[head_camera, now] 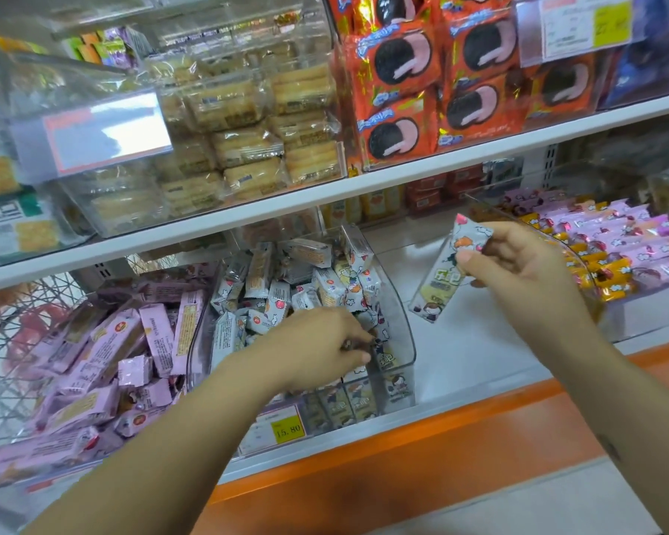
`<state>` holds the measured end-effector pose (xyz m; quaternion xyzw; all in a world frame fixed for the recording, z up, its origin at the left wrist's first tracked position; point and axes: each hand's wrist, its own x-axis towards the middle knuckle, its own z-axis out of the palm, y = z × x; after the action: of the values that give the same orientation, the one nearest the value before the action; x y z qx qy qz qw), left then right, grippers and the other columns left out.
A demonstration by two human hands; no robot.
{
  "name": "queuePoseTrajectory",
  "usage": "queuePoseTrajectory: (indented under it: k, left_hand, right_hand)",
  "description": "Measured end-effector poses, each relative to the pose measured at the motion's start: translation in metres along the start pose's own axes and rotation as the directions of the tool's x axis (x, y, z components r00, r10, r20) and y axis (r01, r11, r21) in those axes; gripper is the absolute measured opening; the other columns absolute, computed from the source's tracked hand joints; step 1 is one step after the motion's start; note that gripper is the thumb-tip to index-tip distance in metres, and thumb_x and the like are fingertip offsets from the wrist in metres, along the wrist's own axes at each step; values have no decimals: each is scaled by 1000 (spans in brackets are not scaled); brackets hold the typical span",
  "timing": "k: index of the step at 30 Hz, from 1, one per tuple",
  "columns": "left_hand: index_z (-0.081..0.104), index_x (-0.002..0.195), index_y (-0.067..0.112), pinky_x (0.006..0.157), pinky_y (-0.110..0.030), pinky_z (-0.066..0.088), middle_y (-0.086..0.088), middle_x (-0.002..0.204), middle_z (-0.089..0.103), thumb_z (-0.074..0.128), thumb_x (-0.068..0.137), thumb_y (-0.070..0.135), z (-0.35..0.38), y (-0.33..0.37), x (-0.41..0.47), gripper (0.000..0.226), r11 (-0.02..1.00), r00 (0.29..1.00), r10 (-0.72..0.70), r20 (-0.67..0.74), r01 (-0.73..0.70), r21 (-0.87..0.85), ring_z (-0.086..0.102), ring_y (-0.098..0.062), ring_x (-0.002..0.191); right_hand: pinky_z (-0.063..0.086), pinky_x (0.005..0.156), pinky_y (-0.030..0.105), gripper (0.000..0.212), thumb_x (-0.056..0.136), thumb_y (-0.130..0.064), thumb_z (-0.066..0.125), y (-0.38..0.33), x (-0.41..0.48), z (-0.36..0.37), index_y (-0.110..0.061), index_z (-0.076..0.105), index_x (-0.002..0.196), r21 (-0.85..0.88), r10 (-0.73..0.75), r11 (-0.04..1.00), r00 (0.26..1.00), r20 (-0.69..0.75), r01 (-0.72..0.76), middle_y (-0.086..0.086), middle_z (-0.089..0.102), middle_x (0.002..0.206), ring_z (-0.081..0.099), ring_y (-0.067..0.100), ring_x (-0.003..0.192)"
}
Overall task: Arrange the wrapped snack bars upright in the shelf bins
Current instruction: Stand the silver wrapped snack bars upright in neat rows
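Left hand (317, 345) is mid-frame, down inside the clear bin (404, 341). Its fingers are curled, thumb and fingertips pinching the top of a front bar (383, 359) at the bin's right front corner. Probably steadying or straightening it so the row stands.

Right hand (518, 272) is right of centre, above the bare shelf (479, 361), apart from the bin. Thumb and fingers pinch a spare bar (439, 279) near its upper end, so it hangs tilted with the lower end toward the bin. Looks queued as the next one in.

A standing row (348, 403) of bars runs along the bin front, upright, just right of the price tag (286, 428). Behind it is a loose pile (286, 279) of the same white bars, jumbled, not yet upright.

Pink bars (105, 361) are heaped lower left. Pink and yellow bars (615, 249) are at far right.

Judged partway done, most of the pile is left.
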<state>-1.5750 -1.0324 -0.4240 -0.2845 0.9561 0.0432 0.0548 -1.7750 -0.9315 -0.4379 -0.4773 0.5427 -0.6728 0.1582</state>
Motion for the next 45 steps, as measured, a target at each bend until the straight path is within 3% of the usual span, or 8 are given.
queuePoseTrajectory:
  k: [3, 6, 8, 11, 15, 21, 33, 45]
  left_hand:
    - [60, 125, 24, 86, -23, 46, 9, 122, 61, 50, 96, 29, -16, 8, 11, 31, 926, 996, -88, -29, 71, -371, 59, -5, 91]
    - [65, 116, 15, 93, -29, 50, 0, 96, 67, 53, 95, 24, -15, 12, 26, 25, 656, 971, -217, 104, 224, -721, 62, -16, 90]
    - [66, 104, 19, 95, -32, 48, -7, 94, 65, 57, 91, 35, -11, 9, 37, 23, 662, 963, -213, 168, 268, -700, 61, -24, 93]
    - [54, 128, 23, 106, -42, 41, -5, 129, 57, 59, 74, 60, -6, 7, 46, 65, 763, 931, -157, 330, 326, -558, 54, -25, 119]
    - [21, 148, 21, 112, -34, 31, 0, 148, 36, 59, 83, 56, 11, 8, 45, 84, 878, 872, -55, 486, 275, -393, 38, -17, 133]
    - [11, 149, 31, 113, -37, 29, 3, 154, 26, 65, 72, 66, 30, 6, 50, 101, 942, 861, -78, 503, 229, -246, 31, -19, 137]
    - [14, 150, 29, 115, -42, 26, 5, 157, 19, 68, 56, 75, 33, 5, 54, 117, 898, 810, -46, 585, 290, -332, 30, -18, 139]
    - [24, 148, 24, 109, -26, 32, -1, 146, 40, 70, 81, 38, 28, -5, 32, 82, 764, 934, -53, 355, 267, -587, 42, -12, 129]
  right_hand:
    - [50, 73, 39, 17, 87, -13, 64, 1, 0, -3, -29, 62, 88, -1, 14, 1000, 1000, -3, -14, -5, 69, 81, 60, 21, 80]
    - [51, 75, 37, 16, 85, -13, 65, 1, 0, -4, -28, 62, 90, 11, 31, 999, 1000, 3, -31, 3, 68, 87, 61, 26, 83]
    - [52, 73, 31, 17, 84, -12, 65, 0, 0, -4, -28, 62, 90, 12, 27, 1000, 999, 18, -27, 1, 68, 87, 62, 20, 81]
    - [51, 72, 30, 18, 84, -12, 65, 0, -1, -5, -29, 61, 89, 10, 22, 1000, 999, 28, -22, 2, 69, 87, 60, 19, 79]
    - [51, 72, 28, 19, 83, -12, 66, 1, -2, -7, -29, 62, 88, 15, 25, 1000, 999, 32, -25, 2, 69, 87, 61, 19, 79]
    - [51, 71, 32, 16, 83, -15, 66, 4, -2, -10, -29, 62, 88, -29, 21, 999, 999, 28, -20, 2, 69, 87, 60, 17, 76]
    - [51, 70, 25, 16, 83, -14, 66, 3, -6, -8, -28, 62, 90, -52, 23, 998, 999, 44, -21, 0, 69, 88, 60, 16, 76]
    - [51, 68, 21, 21, 84, -12, 65, -4, -6, -6, -30, 61, 91, -51, 0, 999, 997, 75, 4, -6, 67, 84, 58, 7, 73]
